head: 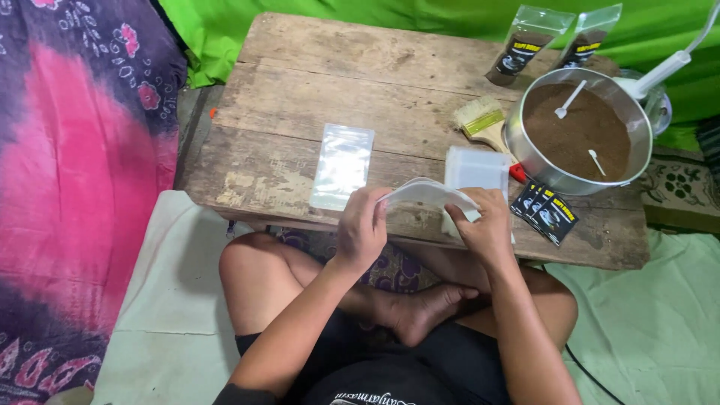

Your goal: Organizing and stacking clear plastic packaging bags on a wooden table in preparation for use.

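A low, worn wooden table (390, 82) is sitting in front of a cross-legged person, its near edge running just above the knees. The left and far parts of the tabletop are lying open, with one flat clear pouch (343, 166) resting alone near the middle; the right side is crowding up. There a round metal pan (525, 161) of brown powder is standing with two small white spoons (570, 99) lying in it, a brush (482, 120) touching its left wall, a stack of clear pouches (475, 168) just beside that, and small black labels (546, 210) fanning out near the table's front right edge. Two filled pouches (525, 45) are leaning at the far right corner against green cloth (420, 19).

Both hands are hovering over the near edge, sharing one clear pouch (431, 193) that is bowing upward between them. The left hand (361, 229) is pinching its left end, fingers (379, 202) curling closed on the plastic. The right hand (486, 225) is gripping its right end, fingers closing down over it.
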